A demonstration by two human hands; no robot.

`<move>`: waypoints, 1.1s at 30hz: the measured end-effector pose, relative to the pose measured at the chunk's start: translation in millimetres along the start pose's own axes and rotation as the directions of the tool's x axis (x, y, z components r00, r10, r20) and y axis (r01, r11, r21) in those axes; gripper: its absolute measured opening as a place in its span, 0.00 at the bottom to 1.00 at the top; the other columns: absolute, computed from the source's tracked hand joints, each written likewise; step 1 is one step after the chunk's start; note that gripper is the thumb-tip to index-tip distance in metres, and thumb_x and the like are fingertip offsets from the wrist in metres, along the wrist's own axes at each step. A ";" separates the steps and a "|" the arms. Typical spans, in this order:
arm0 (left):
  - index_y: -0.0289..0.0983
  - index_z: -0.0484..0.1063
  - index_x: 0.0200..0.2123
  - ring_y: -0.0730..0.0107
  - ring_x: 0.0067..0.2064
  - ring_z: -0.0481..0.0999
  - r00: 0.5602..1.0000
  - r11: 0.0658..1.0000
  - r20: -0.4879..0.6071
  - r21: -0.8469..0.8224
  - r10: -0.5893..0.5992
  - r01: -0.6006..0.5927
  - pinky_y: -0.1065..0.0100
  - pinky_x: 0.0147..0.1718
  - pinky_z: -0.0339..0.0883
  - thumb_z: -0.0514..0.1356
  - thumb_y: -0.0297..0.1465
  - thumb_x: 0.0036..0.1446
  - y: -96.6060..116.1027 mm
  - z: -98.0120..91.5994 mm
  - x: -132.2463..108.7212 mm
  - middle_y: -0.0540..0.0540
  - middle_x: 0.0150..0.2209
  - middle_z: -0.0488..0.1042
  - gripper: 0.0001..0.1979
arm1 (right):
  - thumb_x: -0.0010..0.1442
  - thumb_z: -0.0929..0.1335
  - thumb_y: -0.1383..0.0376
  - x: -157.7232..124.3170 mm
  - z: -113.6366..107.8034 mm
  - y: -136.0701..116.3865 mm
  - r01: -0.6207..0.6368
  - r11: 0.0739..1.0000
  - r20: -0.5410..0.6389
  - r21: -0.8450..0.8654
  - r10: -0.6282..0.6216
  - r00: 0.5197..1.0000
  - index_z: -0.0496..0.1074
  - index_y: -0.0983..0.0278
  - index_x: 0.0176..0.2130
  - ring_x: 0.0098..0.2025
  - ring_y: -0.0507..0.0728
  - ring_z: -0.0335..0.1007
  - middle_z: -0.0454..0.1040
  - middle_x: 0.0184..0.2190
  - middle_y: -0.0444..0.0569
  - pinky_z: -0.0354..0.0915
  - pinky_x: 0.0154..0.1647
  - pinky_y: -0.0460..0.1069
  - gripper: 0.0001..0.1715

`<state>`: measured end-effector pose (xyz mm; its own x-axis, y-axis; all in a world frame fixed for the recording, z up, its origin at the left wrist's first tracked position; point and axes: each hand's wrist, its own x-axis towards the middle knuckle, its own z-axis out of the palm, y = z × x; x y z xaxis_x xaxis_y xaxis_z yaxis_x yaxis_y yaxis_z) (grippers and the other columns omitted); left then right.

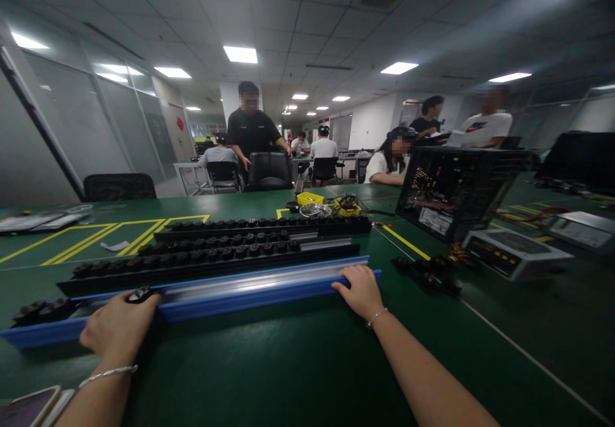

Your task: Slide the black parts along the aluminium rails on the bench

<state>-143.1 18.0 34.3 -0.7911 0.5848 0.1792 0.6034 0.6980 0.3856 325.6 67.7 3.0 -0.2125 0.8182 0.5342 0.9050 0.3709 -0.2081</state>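
Observation:
A long blue rail (250, 302) with a shiny metal channel lies across the green table in front of me. My left hand (120, 326) is closed around a black roller piece (140, 295) sitting in the rail's channel; part of the piece is hidden by my fingers. Further left in the same rail sit a few more black roller pieces (52, 310). At the rail's right end, my right hand (359, 291) grips the blue edge, thumb on the near side and fingers over the top.
Behind the blue rail lie black rails (192, 262) filled with rollers. An open computer case (461, 190), a power supply (516, 254) and black parts (430, 273) are on the right. Yellow trays (310, 198) and a metal bowl (316, 211) stand farther back. A phone (36, 408) lies bottom left.

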 end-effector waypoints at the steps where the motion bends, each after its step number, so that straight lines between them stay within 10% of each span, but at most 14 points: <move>1: 0.38 0.70 0.46 0.42 0.48 0.68 1.000 1.000 0.007 0.009 0.002 -0.002 0.53 0.39 0.62 0.51 0.54 0.40 1.5 -1.0 -1.9 0.33 0.44 0.71 0.34 | 0.55 0.65 0.54 -0.3 -0.3 -0.5 -0.004 1.000 -0.013 0.011 0.004 1.000 0.70 0.61 0.32 0.40 0.58 0.63 0.72 0.34 0.49 0.53 0.46 0.54 0.14; 33: 0.37 0.72 0.45 0.48 0.44 0.71 0.989 0.985 -0.029 0.098 0.145 -0.142 0.59 0.41 0.59 0.50 0.52 0.43 13.1 0.4 -16.0 0.34 0.38 0.74 0.32 | 0.59 0.59 0.63 5.0 4.5 6.4 -0.128 0.986 -0.111 0.111 0.140 0.984 0.60 0.61 0.24 0.31 0.55 0.64 0.69 0.24 0.46 0.55 0.37 0.49 0.12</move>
<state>-122.5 18.0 36.2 -0.6977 0.6679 0.2593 0.7164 0.6450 0.2662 328.6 76.1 0.6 -0.0414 0.8085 0.5871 0.8784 0.3095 -0.3643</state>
